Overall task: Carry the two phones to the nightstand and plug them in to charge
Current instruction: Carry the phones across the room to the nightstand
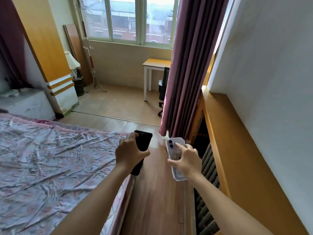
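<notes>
My left hand (129, 151) grips a black phone (144, 141), back side up, above the wooden floor beside the bed. A pale purple phone in a clear case (174, 150), camera lenses showing, is held in my right hand (185, 160) just to the right of it. Both arms reach forward at about the same height, the phones roughly a hand's width apart. The white nightstand (28, 106) with a drawer handle stands far off at the left, beyond the head of the bed, with small pale items on top.
The bed (50, 158) with a crumpled floral sheet fills the left. A radiator (207, 168) and yellow ledge run along the right wall. A purple curtain (188, 65) hangs ahead. Beyond it stand a desk (155, 64), an office chair (163, 89), a lamp (72, 61) and a coat stand (92, 65).
</notes>
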A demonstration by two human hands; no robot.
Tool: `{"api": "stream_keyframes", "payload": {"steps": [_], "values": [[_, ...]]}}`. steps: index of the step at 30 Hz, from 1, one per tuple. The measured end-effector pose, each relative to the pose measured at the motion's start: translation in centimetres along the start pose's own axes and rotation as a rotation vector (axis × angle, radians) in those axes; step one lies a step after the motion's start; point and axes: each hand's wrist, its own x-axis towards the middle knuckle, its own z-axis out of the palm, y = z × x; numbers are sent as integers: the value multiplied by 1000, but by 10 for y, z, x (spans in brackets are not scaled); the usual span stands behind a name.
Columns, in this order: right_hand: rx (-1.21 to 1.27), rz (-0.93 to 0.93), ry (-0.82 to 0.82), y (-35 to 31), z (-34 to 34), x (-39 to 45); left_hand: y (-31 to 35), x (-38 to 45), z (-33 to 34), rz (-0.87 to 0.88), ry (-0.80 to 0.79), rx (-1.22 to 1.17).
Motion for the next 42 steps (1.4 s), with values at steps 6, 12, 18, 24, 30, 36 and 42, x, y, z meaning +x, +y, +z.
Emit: {"api": "stream_keyframes", "payload": {"steps": [6,12,18,24,30,36,42], "values": [[-15,-67,-42,-4,14,123,2,99,35,-42,13,58],[-15,-114,-77,-10,30,219,0,186,56,-85,28,82],[-20,-131,-112,-19,56,315,-24,277,87,-147,35,74],[-44,-106,-132,-31,83,428,-42,390,133,-187,33,53],[-46,-89,-118,-36,97,533,-39,493,173,-181,24,53],[-57,-116,-149,-35,105,639,-26,588,212,-166,55,52],[-44,-218,-177,-41,116,773,-17,677,266,-291,106,41]]}}
